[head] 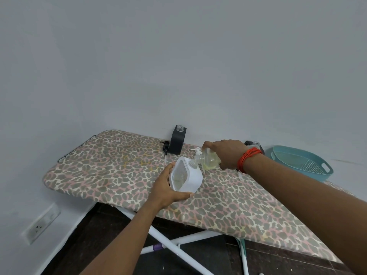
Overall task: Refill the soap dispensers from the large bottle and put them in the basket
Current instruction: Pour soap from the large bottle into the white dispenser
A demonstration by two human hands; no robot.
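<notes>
A white square soap dispenser (186,178) stands on the leopard-print ironing board (111,175), and my left hand (168,190) grips its left side and base. My right hand (228,154) holds a clear bottle (207,158) of pale yellow liquid tipped leftward, its neck at the dispenser's top opening. A white pump head (197,150) lies just behind the bottle's neck. A black dispenser (177,139) with an open neck stands by the wall, its black pump (165,147) lying beside it. Another dark dispenser (255,144) is mostly hidden behind my right wrist. The teal basket (301,162) sits at right.
The board rests on white crossed legs (168,243) over a dark floor, pushed against a grey wall. A wall socket (40,225) is low at left. Bare board surface lies left of the white dispenser and along the near right side.
</notes>
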